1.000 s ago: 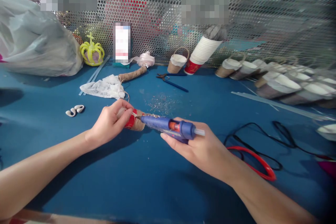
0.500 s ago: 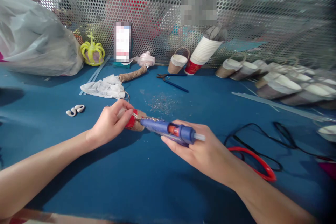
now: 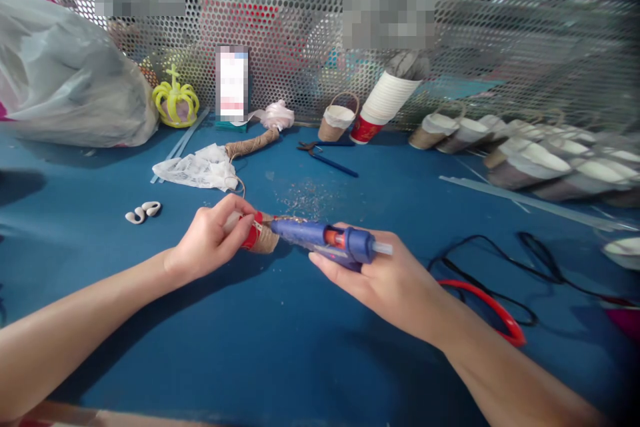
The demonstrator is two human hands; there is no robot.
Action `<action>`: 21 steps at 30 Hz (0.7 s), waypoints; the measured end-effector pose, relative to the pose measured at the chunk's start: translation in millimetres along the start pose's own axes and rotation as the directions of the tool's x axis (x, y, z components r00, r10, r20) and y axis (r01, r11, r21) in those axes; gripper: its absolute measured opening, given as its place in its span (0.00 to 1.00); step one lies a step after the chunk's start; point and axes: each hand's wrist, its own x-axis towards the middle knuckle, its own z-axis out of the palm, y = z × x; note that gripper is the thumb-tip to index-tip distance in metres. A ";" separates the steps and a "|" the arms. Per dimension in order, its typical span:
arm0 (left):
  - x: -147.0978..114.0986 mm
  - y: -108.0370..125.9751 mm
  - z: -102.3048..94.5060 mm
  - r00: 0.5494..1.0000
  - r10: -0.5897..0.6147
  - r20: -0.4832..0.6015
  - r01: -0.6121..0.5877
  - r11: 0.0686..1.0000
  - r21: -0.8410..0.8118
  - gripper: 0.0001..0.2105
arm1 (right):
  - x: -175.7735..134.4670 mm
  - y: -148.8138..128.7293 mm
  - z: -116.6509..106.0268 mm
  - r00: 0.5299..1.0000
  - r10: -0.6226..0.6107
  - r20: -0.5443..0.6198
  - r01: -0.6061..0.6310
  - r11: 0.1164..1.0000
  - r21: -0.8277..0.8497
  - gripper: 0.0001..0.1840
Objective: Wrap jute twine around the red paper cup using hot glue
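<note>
From where I stand, I see the person's left hand [image 3: 213, 233] reaching over the blue surface [image 3: 240, 353] with its thumb and fingers pinched on a red cup [image 3: 257, 233]. The cup lies tilted on its side, just past these fingertips: its red band is directly beside them, and the end wrapped in brown twine [image 3: 267, 242] points away, to the right. The part nearer to the palm is mostly hidden by the fingers — I cannot tell whether the cup rests on the surface.

The right hand [image 3: 375, 273] has its fingers closed around a blue glue gun [image 3: 305, 232], with a clear glue stick [image 3: 383, 249] coming out of its back. The nozzle is at the cup, close to the left fingertips; whether it touches, I cannot say.

Around the hands there are other things: a white cloth [image 3: 197, 168] behind the left hand, small crumbs [image 3: 310, 197] behind the gun, then blue-handled pliers [image 3: 334, 163] farther back — and a red loop [image 3: 493, 307] beside the right forearm.
</note>
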 end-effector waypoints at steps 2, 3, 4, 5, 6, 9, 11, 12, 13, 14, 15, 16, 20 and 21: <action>0.3 -0.2 0.0 1.000 0.001 -0.004 -0.001 1.000 0.003 0.05 | -1.1 -0.4 -0.3 0.999 -0.033 0.016 0.033 0.999 -0.001 0.11; 0.5 -0.4 0.0 1.000 -0.001 -0.006 0.001 1.000 0.005 0.05 | -1.5 -0.7 -0.2 0.999 -0.048 0.023 0.048 0.999 -0.006 0.10; 0.7 -0.5 0.0 1.000 0.000 -0.007 0.000 1.000 0.007 0.05 | -1.7 -1.0 -0.1 0.998 -0.051 0.024 0.051 0.999 -0.013 0.10; 0.9 -0.5 0.0 1.000 0.002 -0.008 -0.002 1.000 0.008 0.05 | -1.7 -1.3 0.1 0.999 -0.042 0.020 0.042 0.999 -0.018 0.10; 1.0 -0.3 0.0 1.000 0.007 -0.011 -0.007 1.000 0.010 0.05 | -1.5 -1.4 0.2 1.000 -0.025 0.012 0.025 0.999 -0.019 0.11; 0.8 0.2 0.1 0.999 0.032 -0.012 -0.031 0.999 0.017 0.05 | -0.4 -1.5 0.0 1.000 0.022 -0.004 -0.022 1.000 -0.018 0.11; 0.2 0.2 0.4 0.999 0.042 -0.008 -0.041 0.999 0.022 0.04 | -0.1 -1.4 -0.9 1.000 -0.014 0.007 0.015 0.999 -0.031 0.12; -0.1 0.0 0.5 0.999 0.045 -0.006 -0.045 0.999 0.026 0.04 | -0.1 -1.4 -1.5 0.999 -0.032 0.017 0.032 0.999 -0.039 0.11; -0.4 -0.3 0.6 0.999 0.048 -0.005 -0.048 0.998 0.032 0.04 | -0.2 -1.4 -2.0 0.999 -0.042 0.027 0.043 0.998 -0.042 0.11; -0.6 -0.6 0.7 0.999 0.051 -0.005 -0.051 0.998 0.037 0.04 | -0.3 -1.6 -2.5 0.999 -0.038 0.030 0.040 0.998 -0.041 0.11; -0.7 -0.8 0.8 0.998 0.055 -0.006 -0.055 0.998 0.040 0.04 | -0.3 -1.8 -2.8 0.999 -0.020 0.032 0.021 0.999 -0.034 0.11; -0.7 -1.0 0.8 0.998 0.059 -0.009 -0.058 0.997 0.041 0.04 | -0.2 -2.0 -2.9 1.000 0.005 0.031 -0.004 1.000 -0.022 0.11; -0.3 -0.6 0.8 0.998 0.060 -0.016 -0.059 0.998 0.032 0.04 | -0.2 -2.5 -2.1 0.999 0.024 0.023 -0.024 1.000 -0.006 0.11; -0.2 -0.6 0.8 0.998 0.054 -0.014 -0.053 0.998 0.030 0.04 | -0.6 -2.4 -1.8 1.000 -0.005 0.023 0.005 1.000 -0.020 0.11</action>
